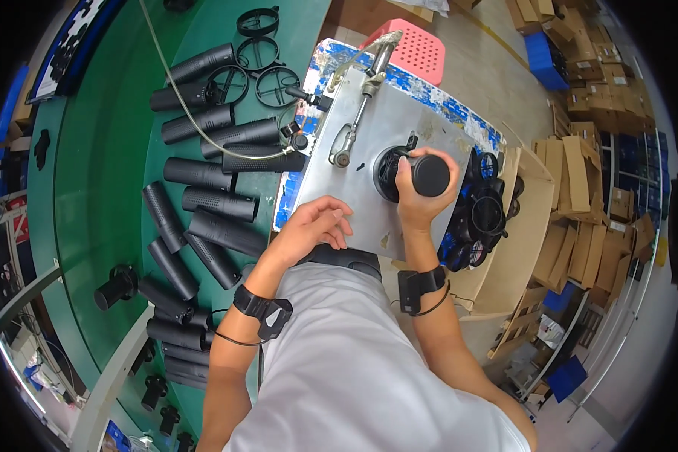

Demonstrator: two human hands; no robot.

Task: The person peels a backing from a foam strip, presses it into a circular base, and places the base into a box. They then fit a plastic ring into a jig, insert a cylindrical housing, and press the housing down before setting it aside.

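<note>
My right hand is wrapped round a black cylinder, its flat round end facing up at me. Just left of that grip, a black ring-shaped piece sits on the metal plate of a bench fixture; whether the cylinder touches it is hidden. My left hand hovers by the plate's near left edge, fingers loosely bent and apart, with nothing seen in them. Between the hands and the metal rod mechanism lies a small black bit.
Several black perforated tubes and black rings cover the green bench at left. A wooden box with black ring parts stands right of the plate. Behind it is a pink perforated stool. Cardboard boxes are stacked far right.
</note>
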